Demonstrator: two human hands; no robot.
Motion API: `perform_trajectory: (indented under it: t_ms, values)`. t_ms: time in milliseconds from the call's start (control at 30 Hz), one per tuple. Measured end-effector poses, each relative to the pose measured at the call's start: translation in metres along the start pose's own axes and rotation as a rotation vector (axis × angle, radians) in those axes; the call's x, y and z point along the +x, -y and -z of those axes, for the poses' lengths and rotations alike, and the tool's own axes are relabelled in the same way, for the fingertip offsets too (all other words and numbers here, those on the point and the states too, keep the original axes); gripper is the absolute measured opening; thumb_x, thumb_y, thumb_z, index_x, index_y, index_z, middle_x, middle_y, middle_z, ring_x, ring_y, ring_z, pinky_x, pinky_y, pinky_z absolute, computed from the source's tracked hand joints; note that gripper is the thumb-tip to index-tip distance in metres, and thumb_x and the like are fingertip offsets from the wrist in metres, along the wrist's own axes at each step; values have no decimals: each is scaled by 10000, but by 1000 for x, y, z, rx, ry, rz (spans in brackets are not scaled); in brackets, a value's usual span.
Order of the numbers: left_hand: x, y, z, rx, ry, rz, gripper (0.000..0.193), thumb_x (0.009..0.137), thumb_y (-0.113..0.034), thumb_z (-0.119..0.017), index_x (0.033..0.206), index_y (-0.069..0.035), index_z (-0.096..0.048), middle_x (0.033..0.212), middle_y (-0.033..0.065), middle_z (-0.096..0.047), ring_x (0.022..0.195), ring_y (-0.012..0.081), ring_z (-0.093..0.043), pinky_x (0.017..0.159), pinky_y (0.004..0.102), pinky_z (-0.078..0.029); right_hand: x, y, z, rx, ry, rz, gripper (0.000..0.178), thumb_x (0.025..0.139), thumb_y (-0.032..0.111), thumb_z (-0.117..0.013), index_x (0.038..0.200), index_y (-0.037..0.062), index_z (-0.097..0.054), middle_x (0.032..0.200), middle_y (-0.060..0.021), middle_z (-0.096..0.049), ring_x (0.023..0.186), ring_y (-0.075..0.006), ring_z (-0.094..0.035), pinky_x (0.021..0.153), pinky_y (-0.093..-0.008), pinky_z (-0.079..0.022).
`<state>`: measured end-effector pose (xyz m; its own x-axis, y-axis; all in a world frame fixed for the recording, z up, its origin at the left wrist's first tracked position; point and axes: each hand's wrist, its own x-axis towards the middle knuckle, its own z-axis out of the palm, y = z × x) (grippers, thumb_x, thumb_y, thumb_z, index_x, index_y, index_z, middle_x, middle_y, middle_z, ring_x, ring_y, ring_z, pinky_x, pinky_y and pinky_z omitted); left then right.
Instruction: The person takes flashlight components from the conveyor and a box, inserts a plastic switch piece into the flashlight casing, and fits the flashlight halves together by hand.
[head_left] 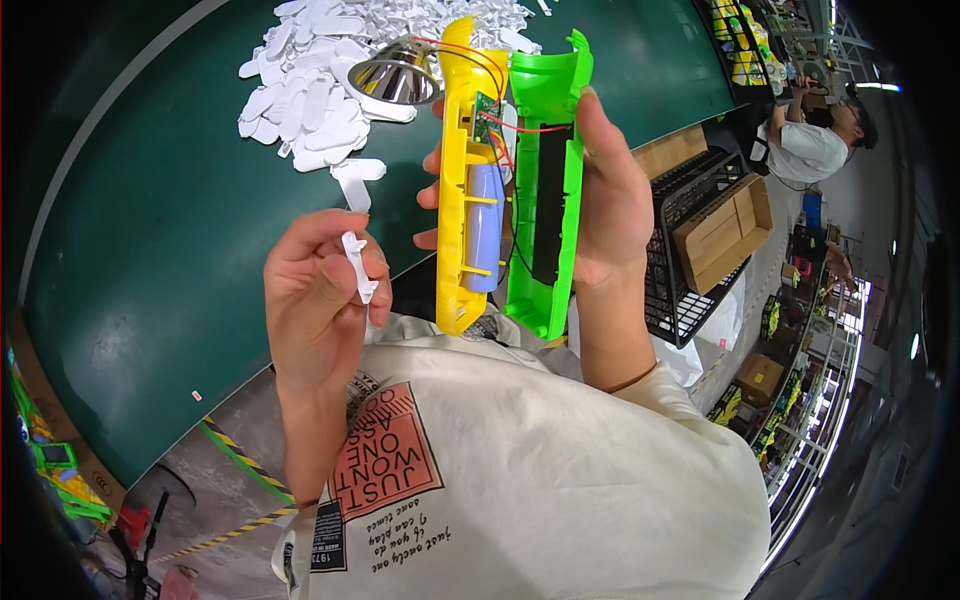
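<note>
Between the thumb and fingers of my left hand (pixel 320 290) is a small white plastic piece (pixel 357 268) with raised ends. My right hand (pixel 615 195) holds an opened flashlight housing in two halves, side by side. The yellow half (pixel 453 210) contains a blue cylindrical battery (pixel 485 225) and a small green circuit board (pixel 486 120). Next to it, the green half (pixel 571 215) has a dark panel inside. Red and black wires run between the halves. A silver cone-shaped reflector (pixel 398 82) sits beside the yellow half's top, with wires leading to it.
A heap of flat white plastic pieces (pixel 315 120) lies on the green table (pixel 150 270). To the right are a black crate (pixel 680 300) and a cardboard box (pixel 730 235). A person in a white shirt (pixel 808 148) is farther off, near a bin of yellow parts (pixel 745 55).
</note>
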<state>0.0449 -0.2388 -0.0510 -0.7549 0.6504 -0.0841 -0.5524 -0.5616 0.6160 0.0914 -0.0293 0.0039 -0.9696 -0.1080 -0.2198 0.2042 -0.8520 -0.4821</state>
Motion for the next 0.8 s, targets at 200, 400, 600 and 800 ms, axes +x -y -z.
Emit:
perform_trajectory:
  t_ms: [200,400,600,800]
  values:
    - [2,-5,-2,-45,-4,36,391,872,-245,-691,1118,10,-527,820,56,-552,611,91,-452,477,191,-373,3,-3,3,-212,-63,-47,808,941,601,-347,1439,-28,-259,1288,-304,-474,1158,-452,-522,989,-648,-366]
    - [3,-5,-2,-14,-3,48,300,922,-204,-625,1111,1,-516,820,53,-551,601,80,-464,466,182,-378,4,-7,-1,-123,-63,-44,797,944,604,-339,1432,-24,-283,1286,-307,-477,1158,-456,-522,977,-634,-390]
    - [0,-8,-9,-9,-40,73,254,947,-172,-578,1123,-7,-499,824,51,-554,633,83,-512,477,180,-407,5,-10,-6,22,-50,-59,591,997,449,-372,1358,-19,-388,1186,-222,-586,1068,-368,-607,866,-428,-529]
    - [-3,-15,-9,-141,10,98,297,912,-103,-594,1162,-11,-462,867,73,-535,671,119,-509,545,202,-441,7,-9,-1,-49,-52,-74,625,990,478,-357,1364,-22,-380,1205,-238,-576,1074,-403,-604,853,-446,-557]
